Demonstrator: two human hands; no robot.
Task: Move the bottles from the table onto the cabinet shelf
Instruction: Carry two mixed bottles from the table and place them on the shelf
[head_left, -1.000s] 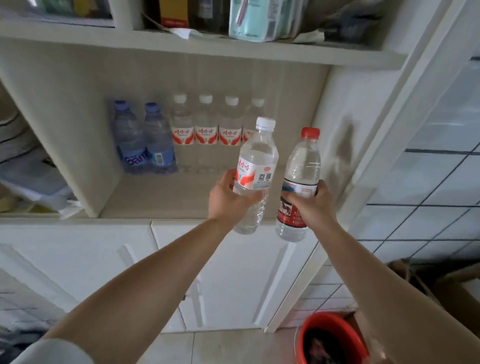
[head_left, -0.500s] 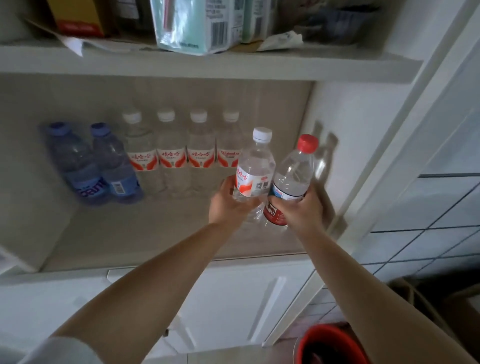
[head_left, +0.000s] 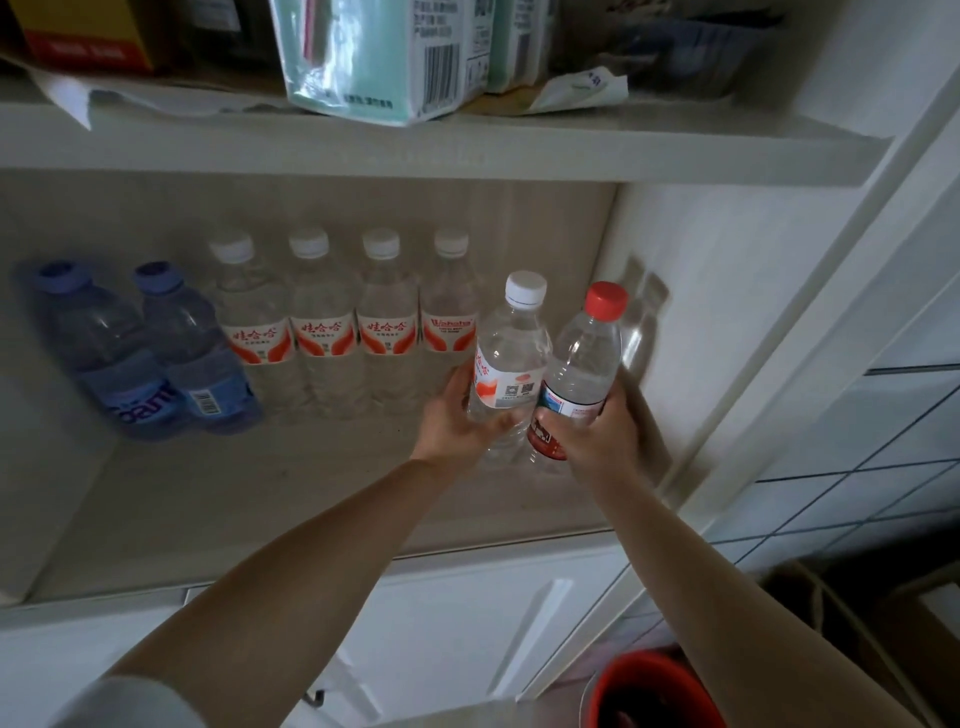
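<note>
Gripping white-cap bottle (head_left: 511, 358) w/ left hand (head_left: 457, 421), red-cap bottle (head_left: 584, 364) w/ right hand (head_left: 597, 434), near shelf's (head_left: 260, 493) right wall.

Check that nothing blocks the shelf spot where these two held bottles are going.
Nothing visible does. The white-capped bottle and red-capped bottle hang over bare shelf, right of the standing row, near the side wall.

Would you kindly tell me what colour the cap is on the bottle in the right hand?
Red cap, clearest in the head view.
</note>
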